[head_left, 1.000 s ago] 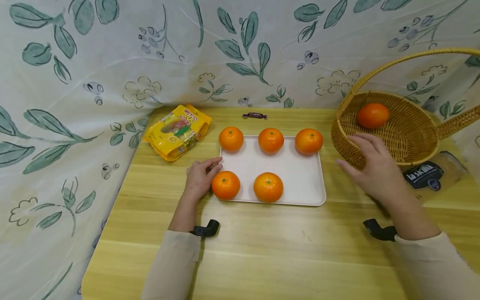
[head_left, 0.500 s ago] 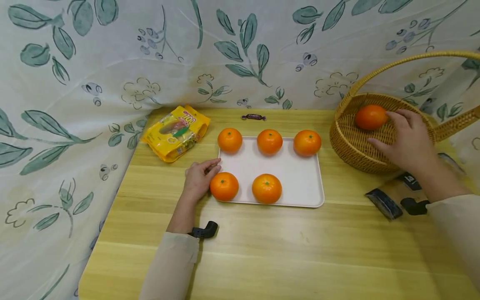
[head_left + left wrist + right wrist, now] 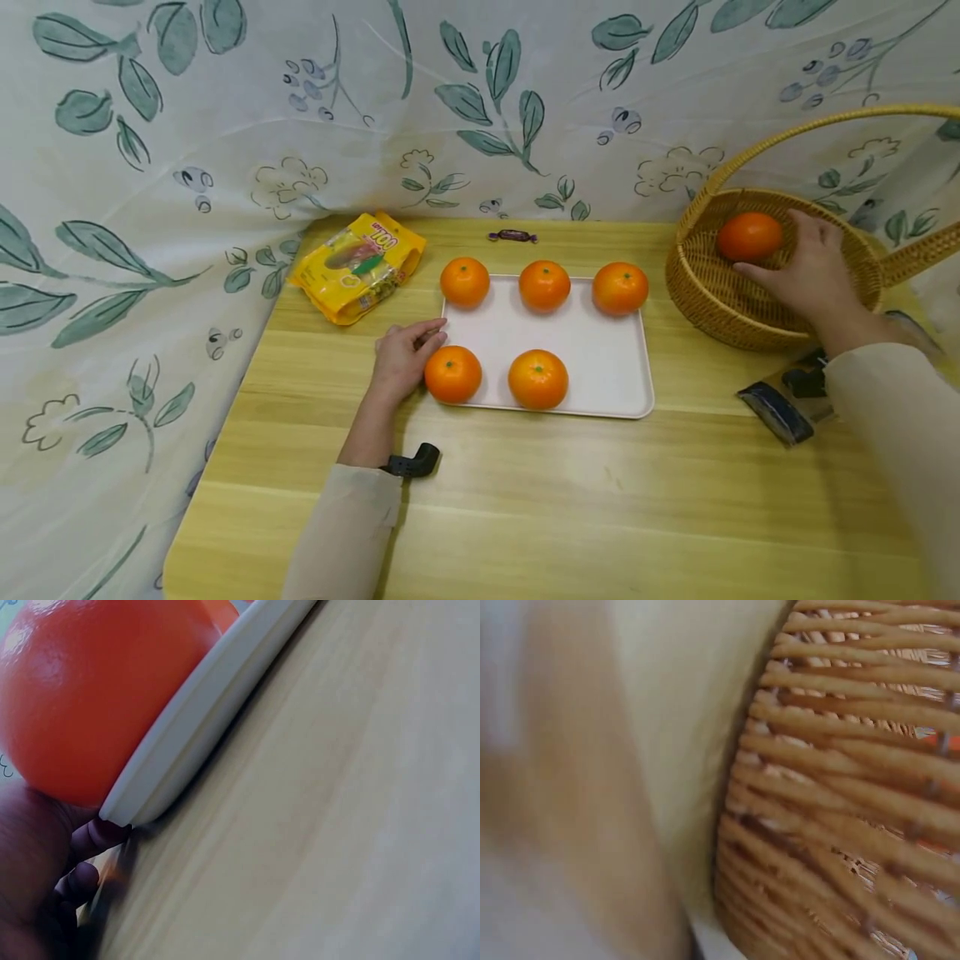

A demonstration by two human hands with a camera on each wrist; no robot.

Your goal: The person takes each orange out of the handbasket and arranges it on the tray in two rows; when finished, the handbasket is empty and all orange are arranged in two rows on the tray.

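Note:
A white tray point(image 3: 600, 350) lies on the table, bearing several oranges point(image 3: 537, 379) in two rows. My left hand point(image 3: 401, 360) holds the tray's left rim, beside the front-left orange point(image 3: 453, 375). In the left wrist view its curled fingers point(image 3: 97, 836) meet the tray's corner point(image 3: 172, 742), close under an orange point(image 3: 97, 690). Inside the wicker basket point(image 3: 738, 321) at the right is a redder orange point(image 3: 750, 237). My right hand point(image 3: 813, 271) reaches in and grips that orange, thumb in front and fingers on its right side. The right wrist view shows mostly the basket's weave point(image 3: 840, 780).
A yellow candy bag point(image 3: 356, 267) lies at the back left. One small purple wrapped candy point(image 3: 513, 236) is behind the tray. Beneath my right forearm a dark-labelled package point(image 3: 780, 412) is partly hidden. The basket's tall handle point(image 3: 817, 125) arches over its opening.
My right hand has moved from the basket's near-left rim into the basket, then closed around the orange, which has turned slightly. My left hand stays at the tray.

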